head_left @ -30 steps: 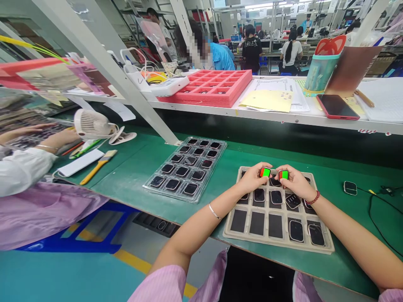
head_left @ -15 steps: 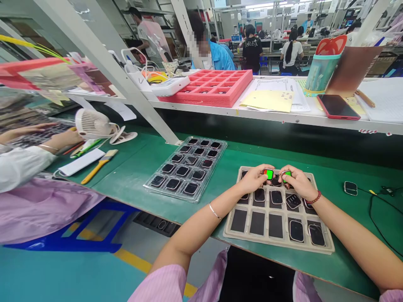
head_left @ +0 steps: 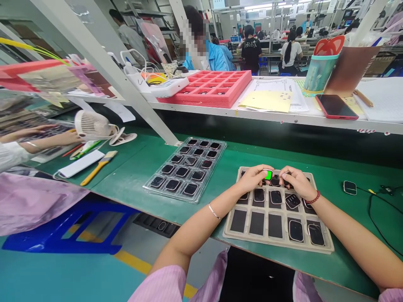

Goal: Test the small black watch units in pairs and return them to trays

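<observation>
My left hand (head_left: 254, 178) is closed on a watch with a lit green screen (head_left: 268, 175), above the back left of a beige tray (head_left: 278, 241). My right hand (head_left: 297, 182) pinches a second watch (head_left: 286, 179), its screen now dark and partly hidden by the fingers. Between the two hands, another dark watch (head_left: 275, 180) lies in the tray's back row. Dark square watches fill the middle row, one of them tilted (head_left: 293, 201). In the front row, two watches (head_left: 296, 231) sit at the right, and the three left compartments show dark bottoms.
A clear plastic tray of dark watches (head_left: 189, 169) lies left of my arms. Further left are a yellow-handled brush (head_left: 98, 168), a white fan (head_left: 92, 125) and a co-worker's hands. A small device with a cable (head_left: 350, 188) lies right. The shelf holds a red foam tray (head_left: 206, 100) and a phone (head_left: 336, 106).
The screen of the watch in my right hand has gone from green to dark. The left watch's screen shows plain green, without the earlier red edge. The co-worker at the left has shifted leftward.
</observation>
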Available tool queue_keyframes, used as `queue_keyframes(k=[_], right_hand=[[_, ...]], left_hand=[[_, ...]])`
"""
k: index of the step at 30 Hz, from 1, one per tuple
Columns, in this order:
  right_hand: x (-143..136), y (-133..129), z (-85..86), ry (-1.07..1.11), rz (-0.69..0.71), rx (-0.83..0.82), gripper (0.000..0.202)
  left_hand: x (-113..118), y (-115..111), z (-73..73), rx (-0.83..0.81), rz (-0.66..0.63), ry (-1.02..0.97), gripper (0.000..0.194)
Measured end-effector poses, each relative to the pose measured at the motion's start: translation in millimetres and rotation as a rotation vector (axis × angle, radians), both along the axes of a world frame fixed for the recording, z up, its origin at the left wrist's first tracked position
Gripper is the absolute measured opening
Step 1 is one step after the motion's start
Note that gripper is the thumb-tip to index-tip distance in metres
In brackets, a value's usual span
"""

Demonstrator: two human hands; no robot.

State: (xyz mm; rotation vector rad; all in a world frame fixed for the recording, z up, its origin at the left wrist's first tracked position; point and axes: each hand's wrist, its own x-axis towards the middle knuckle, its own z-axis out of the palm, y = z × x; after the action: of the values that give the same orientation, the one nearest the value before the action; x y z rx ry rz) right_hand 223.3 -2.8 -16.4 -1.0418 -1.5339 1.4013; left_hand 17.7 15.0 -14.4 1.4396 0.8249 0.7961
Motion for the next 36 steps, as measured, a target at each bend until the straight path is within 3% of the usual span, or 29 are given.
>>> queue_keyframes(k=[5,13,21,27,36], right_hand=[[0.9,1.8,-1.8,0.056,0.027,-0.017,0.013],[-1.3,2.4,-2.9,0.047,0.001,-0.003,0.04],[-2.1,0.9,-1.9,0.013,0.022,0.004,0.036],[-3.9,-0.2,1.2,0.006,0.006,-0.007,0.036],[-3.5,-0.3,-1.1,-0.011,0.006,0.004,0.041]], left_hand=[[1.7,0.6,-4.9,-0.033,-0.032,-0.022,0.049],[1.3,0.0,-5.3,-0.017,-0.021,-0.033,0.048],[0.3,3.6,-2.6,-0.017,0.089,-0.03,0.031],[0.6,2.4,-4.5,-0.02,0.04,-0.074,0.04],[2.1,2.2,-2.8,0.007,0.07,-0.075,0.042]])
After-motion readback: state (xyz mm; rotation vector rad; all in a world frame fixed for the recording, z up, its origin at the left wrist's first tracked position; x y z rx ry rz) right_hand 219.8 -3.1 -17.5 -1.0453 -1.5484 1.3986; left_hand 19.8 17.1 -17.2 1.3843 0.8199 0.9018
